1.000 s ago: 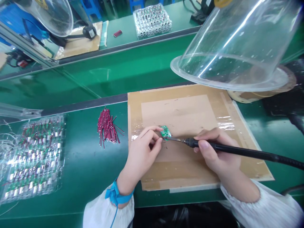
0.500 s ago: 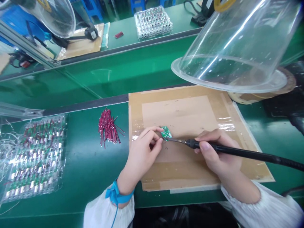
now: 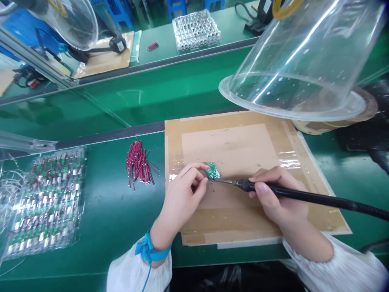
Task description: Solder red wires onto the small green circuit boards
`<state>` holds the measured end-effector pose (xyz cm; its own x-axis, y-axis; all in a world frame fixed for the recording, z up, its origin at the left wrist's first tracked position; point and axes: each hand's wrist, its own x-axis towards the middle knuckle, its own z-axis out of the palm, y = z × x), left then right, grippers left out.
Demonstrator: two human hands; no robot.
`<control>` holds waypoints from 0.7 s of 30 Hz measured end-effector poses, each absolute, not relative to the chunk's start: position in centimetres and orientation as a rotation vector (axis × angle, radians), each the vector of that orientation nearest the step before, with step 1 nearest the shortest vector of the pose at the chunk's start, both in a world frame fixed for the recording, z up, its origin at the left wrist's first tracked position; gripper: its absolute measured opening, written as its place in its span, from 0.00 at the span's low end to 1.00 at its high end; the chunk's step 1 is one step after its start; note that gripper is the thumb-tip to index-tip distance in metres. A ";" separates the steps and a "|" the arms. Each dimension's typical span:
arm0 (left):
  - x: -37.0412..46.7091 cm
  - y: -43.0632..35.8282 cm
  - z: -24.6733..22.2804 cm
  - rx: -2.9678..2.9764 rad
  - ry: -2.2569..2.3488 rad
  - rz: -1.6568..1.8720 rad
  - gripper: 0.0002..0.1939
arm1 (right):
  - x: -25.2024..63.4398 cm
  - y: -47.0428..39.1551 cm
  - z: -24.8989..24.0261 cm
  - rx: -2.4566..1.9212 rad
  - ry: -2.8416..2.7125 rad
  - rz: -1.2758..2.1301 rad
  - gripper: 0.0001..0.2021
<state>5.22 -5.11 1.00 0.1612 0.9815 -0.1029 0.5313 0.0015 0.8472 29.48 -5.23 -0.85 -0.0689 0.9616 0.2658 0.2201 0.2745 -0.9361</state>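
Note:
A small green circuit board (image 3: 213, 170) lies on the cardboard sheet (image 3: 227, 142). At the board's left edge, my left hand (image 3: 185, 194) is closed, the index finger against the upper corner and the thumb close to the lower one. Whether a wire is also pinched between those fingertips is too small to tell. My right hand (image 3: 278, 194) grips the black handle of a soldering iron (image 3: 261, 187). Its metal tip reaches the lower edge of the board, by my left fingertips. A blue strap (image 3: 153, 249) circles my left wrist.
Dark red wires (image 3: 139, 164) lie piled left of the cardboard. Further left is a clear plastic tray (image 3: 45, 198) of small parts. A transparent funnel-shaped hood (image 3: 291, 73) hangs above the cardboard's right side. Across the divider sits a stack of trays (image 3: 196, 30).
The soldering iron's tip has shifted very slightly at the board's lower edge. Both hands stay practically in place.

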 end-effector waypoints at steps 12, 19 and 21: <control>5.4 -5.0 0.9 1.620 1.480 0.724 0.09 | 29.4 -5.2 -0.7 -1.169 -1.534 0.908 0.02; 5.4 -4.9 0.9 1.604 1.474 0.733 0.10 | 29.4 -5.2 -1.0 -1.181 -1.492 0.926 0.02; 5.4 -4.9 0.9 1.607 1.474 0.732 0.10 | 29.2 -5.1 -1.0 -1.140 -1.416 0.950 0.01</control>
